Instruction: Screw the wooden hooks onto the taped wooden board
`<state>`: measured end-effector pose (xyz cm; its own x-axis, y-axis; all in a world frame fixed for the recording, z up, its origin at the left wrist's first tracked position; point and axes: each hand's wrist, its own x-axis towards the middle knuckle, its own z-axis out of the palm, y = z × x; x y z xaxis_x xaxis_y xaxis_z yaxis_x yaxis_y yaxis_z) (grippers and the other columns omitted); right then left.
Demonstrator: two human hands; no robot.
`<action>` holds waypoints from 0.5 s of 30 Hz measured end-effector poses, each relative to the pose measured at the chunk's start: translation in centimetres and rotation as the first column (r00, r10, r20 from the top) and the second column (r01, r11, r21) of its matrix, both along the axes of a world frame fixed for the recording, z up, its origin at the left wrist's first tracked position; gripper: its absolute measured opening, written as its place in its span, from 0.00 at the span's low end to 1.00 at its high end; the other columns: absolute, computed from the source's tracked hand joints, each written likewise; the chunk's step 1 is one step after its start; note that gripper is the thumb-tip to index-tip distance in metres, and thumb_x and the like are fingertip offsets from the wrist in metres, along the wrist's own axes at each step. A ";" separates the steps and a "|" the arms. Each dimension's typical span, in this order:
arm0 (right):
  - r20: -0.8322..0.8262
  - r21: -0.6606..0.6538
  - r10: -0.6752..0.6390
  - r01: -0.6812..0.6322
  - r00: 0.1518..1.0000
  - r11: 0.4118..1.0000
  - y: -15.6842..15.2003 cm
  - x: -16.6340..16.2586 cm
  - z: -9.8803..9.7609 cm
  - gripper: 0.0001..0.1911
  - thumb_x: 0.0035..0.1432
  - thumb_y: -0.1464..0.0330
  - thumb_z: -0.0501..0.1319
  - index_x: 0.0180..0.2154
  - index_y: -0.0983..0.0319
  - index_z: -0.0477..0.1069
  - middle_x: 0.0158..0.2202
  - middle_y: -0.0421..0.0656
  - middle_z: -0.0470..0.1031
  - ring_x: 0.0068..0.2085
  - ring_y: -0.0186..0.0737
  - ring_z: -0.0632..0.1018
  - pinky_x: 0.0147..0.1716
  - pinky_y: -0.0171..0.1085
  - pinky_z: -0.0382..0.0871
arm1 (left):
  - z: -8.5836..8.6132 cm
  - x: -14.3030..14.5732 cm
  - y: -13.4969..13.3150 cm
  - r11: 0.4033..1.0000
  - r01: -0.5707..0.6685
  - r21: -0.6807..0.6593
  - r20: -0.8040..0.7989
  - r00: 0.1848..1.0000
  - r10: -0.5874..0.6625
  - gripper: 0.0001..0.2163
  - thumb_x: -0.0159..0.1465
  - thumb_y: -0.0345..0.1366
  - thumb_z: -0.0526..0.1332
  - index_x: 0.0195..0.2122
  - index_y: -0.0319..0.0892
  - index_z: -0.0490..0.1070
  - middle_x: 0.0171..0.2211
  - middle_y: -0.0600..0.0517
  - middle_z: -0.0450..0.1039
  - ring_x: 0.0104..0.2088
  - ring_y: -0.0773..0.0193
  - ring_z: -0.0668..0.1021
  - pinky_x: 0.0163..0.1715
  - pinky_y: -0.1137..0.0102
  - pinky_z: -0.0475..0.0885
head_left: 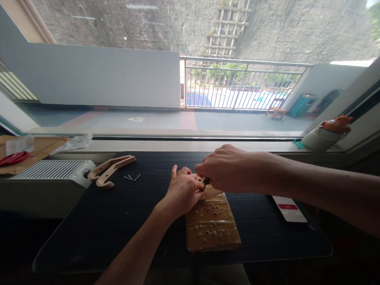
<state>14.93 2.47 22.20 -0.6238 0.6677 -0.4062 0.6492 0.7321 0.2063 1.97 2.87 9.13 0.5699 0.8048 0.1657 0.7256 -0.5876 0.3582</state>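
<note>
My right hand point(221, 168) is closed round the dark handle of a screwdriver point(205, 183), whose shaft slants down to the fingers of my left hand. My left hand point(184, 188) is bent inward at the far end of a brown, tape-wrapped block point(212, 227). Its fingers are drawn together beside the screwdriver's tip; what they pinch is hidden. Under both hands a pale wooden piece point(211, 191) partly shows on the block. Many small holes pit the block's near part. To the left lie several screws point(132, 177) and light wooden hooks point(108, 172).
The dark ridged table point(142, 233) stands against a window sill point(148, 146). A phone point(289, 209) with a lit screen lies beneath my right forearm. At left are a white radiator point(53, 170), cardboard and red-handled scissors point(14, 158). A pale pot point(322, 136) stands on the sill at right.
</note>
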 end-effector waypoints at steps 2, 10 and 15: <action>-0.001 -0.030 0.053 -0.053 0.999 0.998 0.1 0.1 0.0 0.07 0.50 0.78 0.57 0.31 0.65 0.72 0.28 0.43 0.74 0.28 0.36 0.70 0.23 0.34 0.51 | -0.1 0.0 0.1 1.000 -0.003 0.002 -0.001 1.000 0.003 0.07 0.54 0.37 0.63 0.20 0.48 0.74 0.28 0.56 0.76 0.43 0.55 0.67 0.56 0.42 0.40; -0.041 -0.058 0.044 -0.046 0.998 0.997 0.4 0.6 -1.0 0.10 0.55 0.76 0.53 0.29 0.67 0.73 0.25 0.45 0.72 0.25 0.33 0.66 0.24 0.35 0.53 | -0.2 0.0 0.1 1.000 0.004 -0.011 -0.008 1.000 -0.004 0.04 0.55 0.36 0.63 0.24 0.51 0.76 0.32 0.56 0.76 0.44 0.55 0.66 0.56 0.43 0.39; -0.067 -0.036 -0.058 0.055 0.996 0.998 0.3 1.0 -0.5 0.09 0.52 0.71 0.55 0.31 0.65 0.74 0.24 0.44 0.72 0.22 0.32 0.65 0.22 0.34 0.50 | -0.1 0.0 0.1 1.000 0.011 -0.016 -0.006 1.000 -0.011 0.04 0.56 0.37 0.62 0.25 0.51 0.76 0.33 0.57 0.76 0.45 0.55 0.65 0.56 0.42 0.39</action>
